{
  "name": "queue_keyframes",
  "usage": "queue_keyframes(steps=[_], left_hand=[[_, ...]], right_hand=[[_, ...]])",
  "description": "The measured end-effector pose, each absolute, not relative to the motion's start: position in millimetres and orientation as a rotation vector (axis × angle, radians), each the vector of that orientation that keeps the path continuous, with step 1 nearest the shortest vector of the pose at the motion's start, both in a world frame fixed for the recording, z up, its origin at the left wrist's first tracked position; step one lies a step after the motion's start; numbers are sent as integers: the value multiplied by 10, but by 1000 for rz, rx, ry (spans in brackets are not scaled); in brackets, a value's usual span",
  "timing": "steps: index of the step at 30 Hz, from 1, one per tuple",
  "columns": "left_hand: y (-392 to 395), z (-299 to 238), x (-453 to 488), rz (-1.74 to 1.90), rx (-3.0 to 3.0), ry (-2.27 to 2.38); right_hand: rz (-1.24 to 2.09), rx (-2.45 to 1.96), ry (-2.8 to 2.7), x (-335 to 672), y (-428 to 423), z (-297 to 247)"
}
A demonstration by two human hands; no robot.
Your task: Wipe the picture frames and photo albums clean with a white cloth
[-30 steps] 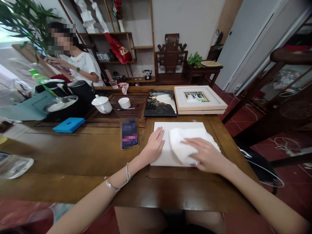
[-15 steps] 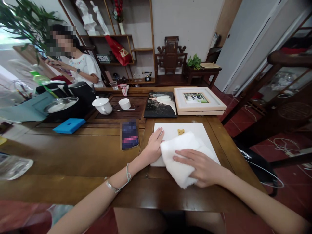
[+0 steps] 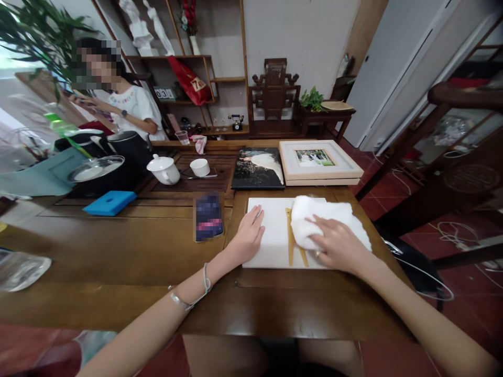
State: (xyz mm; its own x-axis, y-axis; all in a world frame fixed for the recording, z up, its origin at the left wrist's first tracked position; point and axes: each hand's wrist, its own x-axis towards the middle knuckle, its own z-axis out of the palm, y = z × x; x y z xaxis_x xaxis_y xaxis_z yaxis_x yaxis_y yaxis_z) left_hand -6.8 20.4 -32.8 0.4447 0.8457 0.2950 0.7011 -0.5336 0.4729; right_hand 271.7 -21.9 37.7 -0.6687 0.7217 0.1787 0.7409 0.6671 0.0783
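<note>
A flat white board or box (image 3: 273, 243) lies on the wooden table before me. On its face is a gold-coloured shape (image 3: 291, 243) with two long prongs pointing towards me; the rest is covered. My left hand (image 3: 248, 235) rests flat on the board's left edge, fingers stretched out. Over the board's right half, my right hand (image 3: 340, 245) presses down on a bunched white towel (image 3: 340, 210) and grips it. The towel hides the upper right of the board and hangs past its right edge.
Left of the board lies a phone (image 3: 209, 217). Behind it are a dark photo panel (image 3: 255, 175) and a framed picture (image 3: 322, 173). A lidded white teapot (image 3: 165, 170), a small cup (image 3: 200, 167) and a blue box (image 3: 110, 203) stand leftward. A person (image 3: 137, 107) sits across the table.
My right hand has moved the towel right and away from me, uncovering the gold shape's prongs and the board's front edge. My left hand has stayed in place.
</note>
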Motion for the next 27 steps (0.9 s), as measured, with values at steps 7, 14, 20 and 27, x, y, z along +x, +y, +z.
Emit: queue_keyframes(steps=[7,14,20,27], left_hand=[[204,-342,-61,726,2436,1337],[206,-295,-83,679,2448,1334],[206,-260,-74,669,2427,1326],[212,-296,-54,679,2408,1352]], right_hand=[[-51,-993,-2750,2913,-1030,484],[-51,-1243,-2597,3007,-165,324],[-25,-1330,-2514,2773,452,319],[200,-1164,-2761,2602,-386,575]])
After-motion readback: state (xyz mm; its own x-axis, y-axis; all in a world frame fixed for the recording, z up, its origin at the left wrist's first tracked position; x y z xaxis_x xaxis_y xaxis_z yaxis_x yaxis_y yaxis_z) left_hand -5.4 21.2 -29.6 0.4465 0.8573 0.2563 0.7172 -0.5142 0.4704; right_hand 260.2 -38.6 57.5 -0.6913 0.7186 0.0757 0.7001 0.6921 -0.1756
